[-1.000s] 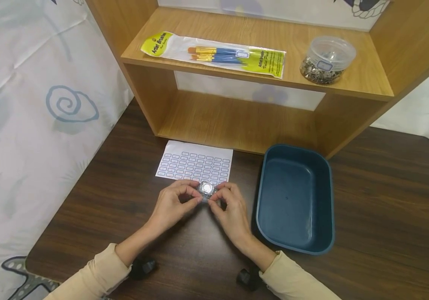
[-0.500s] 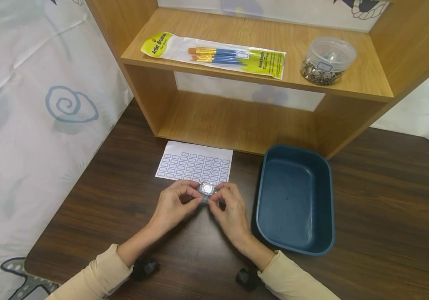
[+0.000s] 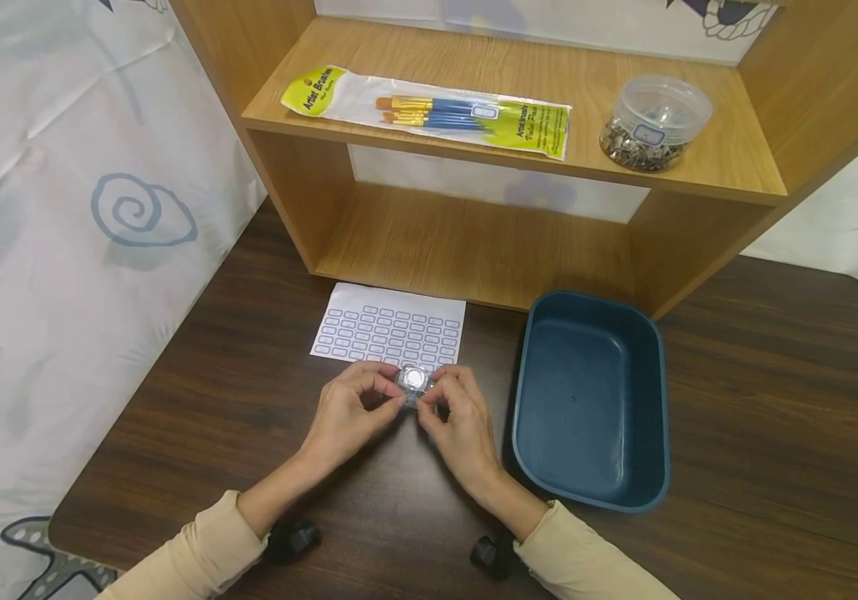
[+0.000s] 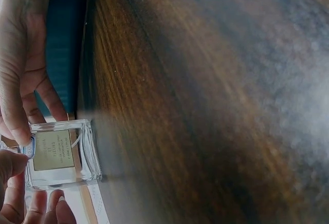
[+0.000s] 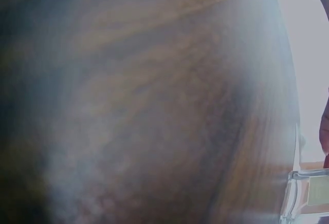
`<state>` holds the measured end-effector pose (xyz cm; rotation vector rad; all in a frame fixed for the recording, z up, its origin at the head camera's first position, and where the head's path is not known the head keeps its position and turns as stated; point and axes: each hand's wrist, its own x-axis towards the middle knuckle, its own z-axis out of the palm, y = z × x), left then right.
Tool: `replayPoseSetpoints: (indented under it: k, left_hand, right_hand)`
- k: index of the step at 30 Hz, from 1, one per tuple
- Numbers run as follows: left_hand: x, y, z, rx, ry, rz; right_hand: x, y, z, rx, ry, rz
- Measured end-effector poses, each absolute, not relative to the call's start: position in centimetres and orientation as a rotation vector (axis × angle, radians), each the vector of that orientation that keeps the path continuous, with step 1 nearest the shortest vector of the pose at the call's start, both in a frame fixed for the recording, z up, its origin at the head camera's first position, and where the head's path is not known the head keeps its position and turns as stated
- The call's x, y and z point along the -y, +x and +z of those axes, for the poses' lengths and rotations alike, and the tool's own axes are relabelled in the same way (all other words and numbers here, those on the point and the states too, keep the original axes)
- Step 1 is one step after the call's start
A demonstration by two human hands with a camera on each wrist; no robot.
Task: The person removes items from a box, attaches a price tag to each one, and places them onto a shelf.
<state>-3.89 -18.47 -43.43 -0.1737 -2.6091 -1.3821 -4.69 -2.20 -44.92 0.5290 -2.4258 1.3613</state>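
Between both hands is a clear glass perfume bottle (image 3: 414, 379) with a silvery top, upright in front of the label sheet. In the left wrist view its pale printed label (image 4: 54, 151) faces me, with a small blue-bordered sticker (image 4: 32, 148) at the label's upper edge. My left hand (image 3: 346, 410) grips the bottle from the left, thumb in front by the sticker and fingers behind. From the other side my right hand (image 3: 462, 425) pinches it, a fingertip or thumb tip on the sticker. The right wrist view catches only a corner of the bottle (image 5: 317, 190).
A white sheet of blue-bordered stickers (image 3: 391, 325) lies just beyond the hands. To the right stands a dark blue tub (image 3: 574, 408). The wooden shelf (image 3: 429, 225) behind bears a packet of artist brushes (image 3: 429, 108) and a clear jar of small metal pieces (image 3: 654, 125).
Almost nothing differs. Both hands stay on the perfume bottle in the same spot, and the whole head view has shifted by a few pixels.
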Motion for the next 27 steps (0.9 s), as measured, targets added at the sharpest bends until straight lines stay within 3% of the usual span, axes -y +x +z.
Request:
replayPoseSetpoints:
  k: [27]
  left_hand:
    - [18.59, -4.26, -43.37, 2.604, -0.229, -1.337]
  right_hand:
    - [1.62, -5.2, -44.9, 2.367, 0.568, 1.517]
